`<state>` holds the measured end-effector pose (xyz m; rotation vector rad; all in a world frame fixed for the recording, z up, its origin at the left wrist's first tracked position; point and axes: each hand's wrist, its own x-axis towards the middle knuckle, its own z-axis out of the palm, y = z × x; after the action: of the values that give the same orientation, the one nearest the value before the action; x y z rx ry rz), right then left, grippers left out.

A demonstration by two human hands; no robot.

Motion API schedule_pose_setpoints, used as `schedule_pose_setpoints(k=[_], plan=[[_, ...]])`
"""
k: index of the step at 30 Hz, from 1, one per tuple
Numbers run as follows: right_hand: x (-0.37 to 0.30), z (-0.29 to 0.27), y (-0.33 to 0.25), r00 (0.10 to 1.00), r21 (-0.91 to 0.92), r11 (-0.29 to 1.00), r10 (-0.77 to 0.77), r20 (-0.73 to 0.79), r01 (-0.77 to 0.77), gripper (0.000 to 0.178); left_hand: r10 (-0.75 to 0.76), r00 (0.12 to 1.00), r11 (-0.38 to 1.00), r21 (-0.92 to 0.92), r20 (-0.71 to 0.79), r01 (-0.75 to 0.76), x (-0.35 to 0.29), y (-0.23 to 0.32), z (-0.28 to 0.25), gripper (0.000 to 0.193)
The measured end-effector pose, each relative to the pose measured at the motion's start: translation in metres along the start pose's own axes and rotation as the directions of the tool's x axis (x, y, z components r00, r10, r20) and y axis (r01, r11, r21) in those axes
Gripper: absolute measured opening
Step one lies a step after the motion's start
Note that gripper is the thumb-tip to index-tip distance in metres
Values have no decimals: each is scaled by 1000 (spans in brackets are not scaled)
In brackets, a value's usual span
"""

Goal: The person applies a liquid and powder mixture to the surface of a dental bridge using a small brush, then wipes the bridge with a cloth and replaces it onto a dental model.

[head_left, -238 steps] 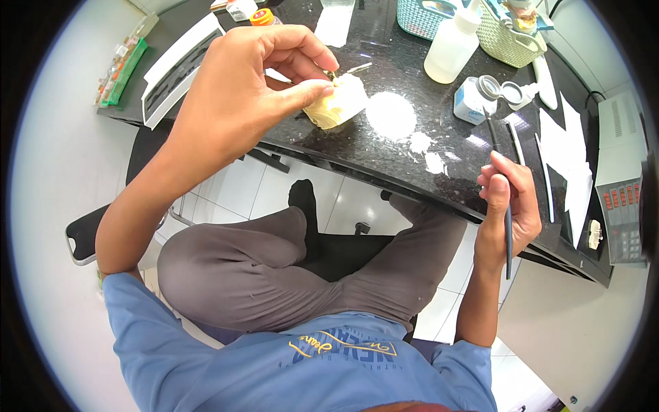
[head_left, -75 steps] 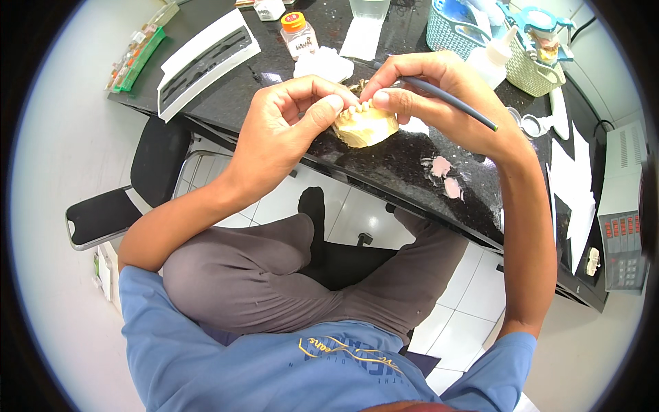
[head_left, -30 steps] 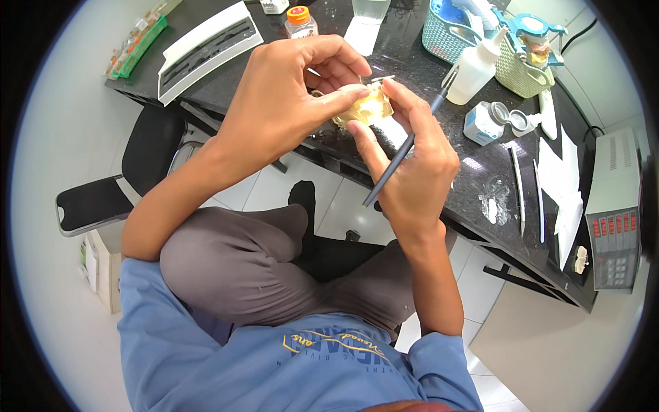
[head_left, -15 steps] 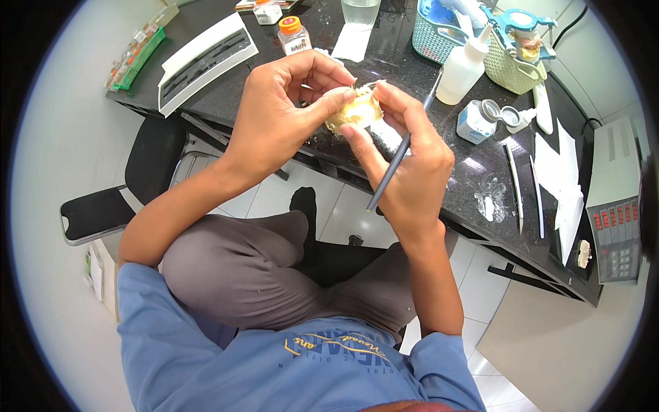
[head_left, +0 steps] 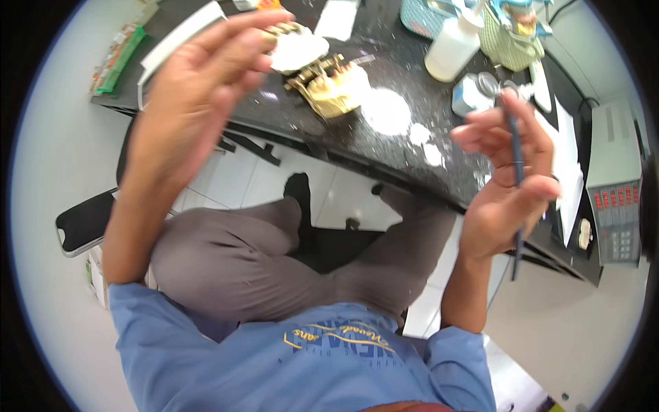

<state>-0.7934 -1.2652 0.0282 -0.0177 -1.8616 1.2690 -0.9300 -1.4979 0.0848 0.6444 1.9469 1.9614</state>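
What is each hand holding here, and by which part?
The right hand grips a thin dark tool around its middle, both ends sticking out. The left hand pinches a white cast piece by its near edge, above the yellow dental model on the counter.

left hand (head_left: 199,103) is motion-blurred, so its grip on the white plaster piece (head_left: 296,49) can't be told. gold articulator (head_left: 329,86) is soft, details unclear. baskets (head_left: 511,38) at the back of the bench (head_left: 405,158) are cut off by top edge. thin tool (head_left: 516,165) in right hand (head_left: 504,185): tip too small to tell.
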Motion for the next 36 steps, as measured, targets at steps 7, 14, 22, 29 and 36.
schedule_pose_setpoints(k=[7,14,22,29,36], plan=[[-20,-55,-3,956,-16,959,284,73,-284,24,-281,959,936,-214,29,281,-98,-3,19,50],[-36,-51,7,897,1,912,404,182,-411,11,-290,957,676,-706,7,210,-109,-77,101,38],[-40,-41,15,879,-65,887,461,119,-456,8,-163,976,776,-630,-145,36,-69,-94,133,34],[-39,-43,14,862,-100,874,486,142,-476,9,-135,956,890,-456,-261,1,-69,-111,135,34],[-39,-43,13,857,-177,866,493,150,-467,11,-97,951,906,-422,-294,-38,-69,-116,137,34]])
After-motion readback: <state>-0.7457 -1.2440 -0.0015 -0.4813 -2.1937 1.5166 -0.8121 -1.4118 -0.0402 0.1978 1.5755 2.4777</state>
